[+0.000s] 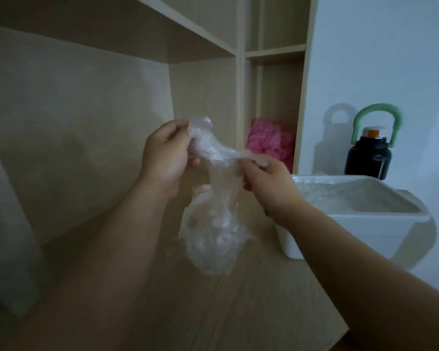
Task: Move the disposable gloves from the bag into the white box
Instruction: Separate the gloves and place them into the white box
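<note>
Both forearms reach from the near edge over the wooden desk (238, 300), angled toward each other. Between them a clear plastic bag (213, 234) hangs upright, its bulging bottom close to the desk; whether it touches cannot be told. The gloves (219, 240) show only as crumpled film inside it. The left hand (166, 154), knuckles toward the camera, has its fingers curled round the bag's twisted top. The right hand (265, 179), slightly lower and right, pinches the neck of the bag. Just right of it sits the white box (380, 224), holding crinkled clear plastic. Farther back, a pink bundle (269, 143) fills a shelf unit (240, 79) compartment, and a black bottle (368, 158) with a green handle stands behind the box.
</note>
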The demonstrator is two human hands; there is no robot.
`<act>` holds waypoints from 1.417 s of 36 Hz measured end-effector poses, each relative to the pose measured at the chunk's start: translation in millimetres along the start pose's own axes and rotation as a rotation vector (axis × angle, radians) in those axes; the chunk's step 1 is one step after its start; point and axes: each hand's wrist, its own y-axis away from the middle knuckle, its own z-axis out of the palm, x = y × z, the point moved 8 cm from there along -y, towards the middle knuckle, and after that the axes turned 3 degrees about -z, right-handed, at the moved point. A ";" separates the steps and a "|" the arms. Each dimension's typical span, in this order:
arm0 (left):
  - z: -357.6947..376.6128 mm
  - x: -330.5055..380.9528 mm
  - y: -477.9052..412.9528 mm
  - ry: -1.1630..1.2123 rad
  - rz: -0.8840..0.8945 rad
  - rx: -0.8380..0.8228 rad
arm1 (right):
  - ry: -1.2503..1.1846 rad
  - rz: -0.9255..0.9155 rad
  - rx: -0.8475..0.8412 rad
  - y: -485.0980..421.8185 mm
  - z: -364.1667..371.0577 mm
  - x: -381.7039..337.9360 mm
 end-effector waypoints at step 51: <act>140.8 -49.3 -23.8 0.347 -0.374 -0.313 | -0.786 0.388 -0.252 -74.9 -96.2 19.9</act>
